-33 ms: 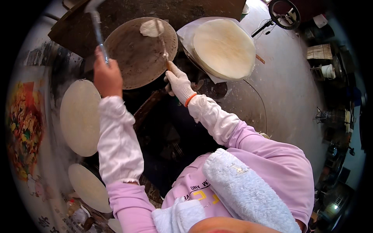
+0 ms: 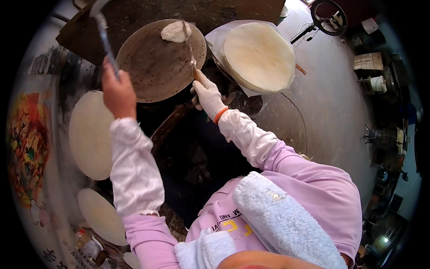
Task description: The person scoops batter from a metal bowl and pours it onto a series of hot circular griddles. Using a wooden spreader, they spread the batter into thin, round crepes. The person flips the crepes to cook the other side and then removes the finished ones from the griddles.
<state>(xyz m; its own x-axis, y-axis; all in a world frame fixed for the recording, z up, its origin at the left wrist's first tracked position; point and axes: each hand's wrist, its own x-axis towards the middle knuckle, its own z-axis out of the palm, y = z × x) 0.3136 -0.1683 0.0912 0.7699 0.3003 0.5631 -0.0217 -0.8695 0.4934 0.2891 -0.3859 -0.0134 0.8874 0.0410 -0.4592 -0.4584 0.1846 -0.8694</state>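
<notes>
My bare left hand (image 2: 119,92) is closed around the grey handle of a long tool (image 2: 104,36), blurred by motion, held up left of the round griddle (image 2: 150,67). Its far end runs to the upper edge of the view, so its kind cannot be made out. In a white knit glove, my right hand (image 2: 207,95) grips the wooden handle of a thin-bladed spatula (image 2: 191,56). That blade reaches over the griddle's right side, against the right edge of a pale lump of dough (image 2: 174,32) at the griddle's far side.
Right of the griddle lies a stack of thin round flatbreads (image 2: 260,56) on white sheets. Two pale discs (image 2: 89,139) stand at the left beside a printed panel (image 2: 31,148). A dark board (image 2: 215,11) rises behind the griddle. A ring-shaped stand (image 2: 328,17) is at the far right.
My left hand and its tool have shifted a little to the left, away from the griddle. The spatula blade sits slightly further right against the dough; my right hand has barely moved.
</notes>
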